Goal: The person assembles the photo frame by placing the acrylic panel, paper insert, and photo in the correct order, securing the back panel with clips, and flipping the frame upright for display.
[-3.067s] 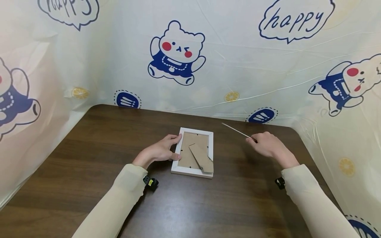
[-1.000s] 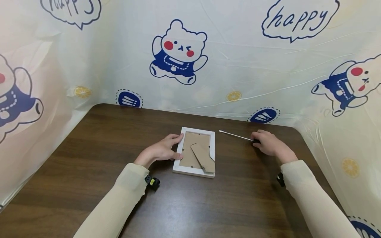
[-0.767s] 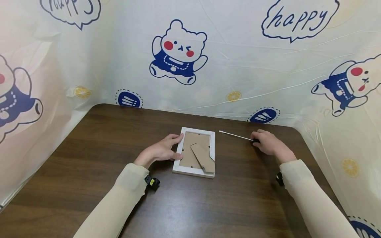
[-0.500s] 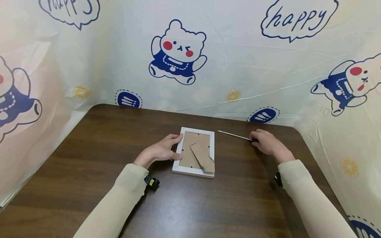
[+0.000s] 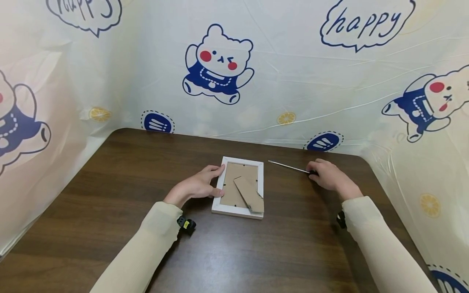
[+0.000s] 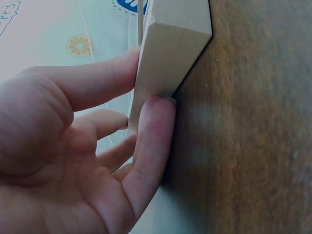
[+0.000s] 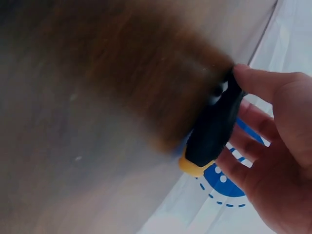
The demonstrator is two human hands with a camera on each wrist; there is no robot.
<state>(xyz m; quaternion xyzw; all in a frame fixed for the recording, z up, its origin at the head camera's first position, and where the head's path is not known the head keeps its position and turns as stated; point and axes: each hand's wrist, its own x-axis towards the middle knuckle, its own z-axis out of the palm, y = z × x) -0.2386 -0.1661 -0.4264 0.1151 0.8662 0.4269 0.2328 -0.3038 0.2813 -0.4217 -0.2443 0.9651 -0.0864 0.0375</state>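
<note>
A white picture frame (image 5: 237,211) lies back side up on the table, its brown backing board (image 5: 229,191) showing. A cardboard stand (image 5: 250,197) lies slantwise across that board. My left hand (image 5: 196,184) holds the frame's left edge, with the thumb (image 6: 109,80) against its face and a finger (image 6: 156,141) along its side. To the right of the frame, my right hand (image 5: 327,176) grips a screwdriver (image 5: 289,166) low over the table, its thin metal shaft pointing left. In the right wrist view, the screwdriver's black handle (image 7: 212,129) has a yellow end, with the thumb near its neck.
Brown wooden table (image 5: 176,260) lies under both hands. Behind it and on both sides hangs a pale curtain (image 5: 286,73) printed with bears and lemon slices. The back and right table edges run close to the curtain.
Compared with about three seconds ago, my right hand has lowered the screwdriver and turned it flatter. During the last second it barely shifts. My left hand and the picture frame stay in place.
</note>
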